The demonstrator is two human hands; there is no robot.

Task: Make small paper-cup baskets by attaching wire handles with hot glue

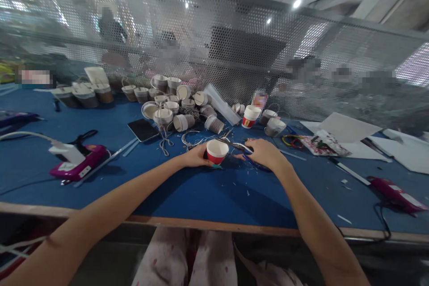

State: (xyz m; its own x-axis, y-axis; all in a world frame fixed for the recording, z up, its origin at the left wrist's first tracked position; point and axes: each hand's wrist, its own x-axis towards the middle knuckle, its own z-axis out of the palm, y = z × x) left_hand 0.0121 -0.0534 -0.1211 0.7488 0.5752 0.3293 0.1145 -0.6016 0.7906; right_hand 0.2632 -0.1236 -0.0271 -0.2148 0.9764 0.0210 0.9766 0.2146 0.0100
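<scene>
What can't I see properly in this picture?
All in the head view:
Some fingers of the left hand: behind the red cup.
Part of the scissors: covered by the right hand.
Lettering on the cup stack: too small.
Dark blue object, far left: cut by the picture's edge.
Shapes behind the mesh screen: blurred.

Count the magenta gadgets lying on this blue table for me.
2: the left magenta gadget, with a white adapter on it, and the right magenta gadget, near the right end of the blue table. Others could be hidden behind the clutter.
</scene>
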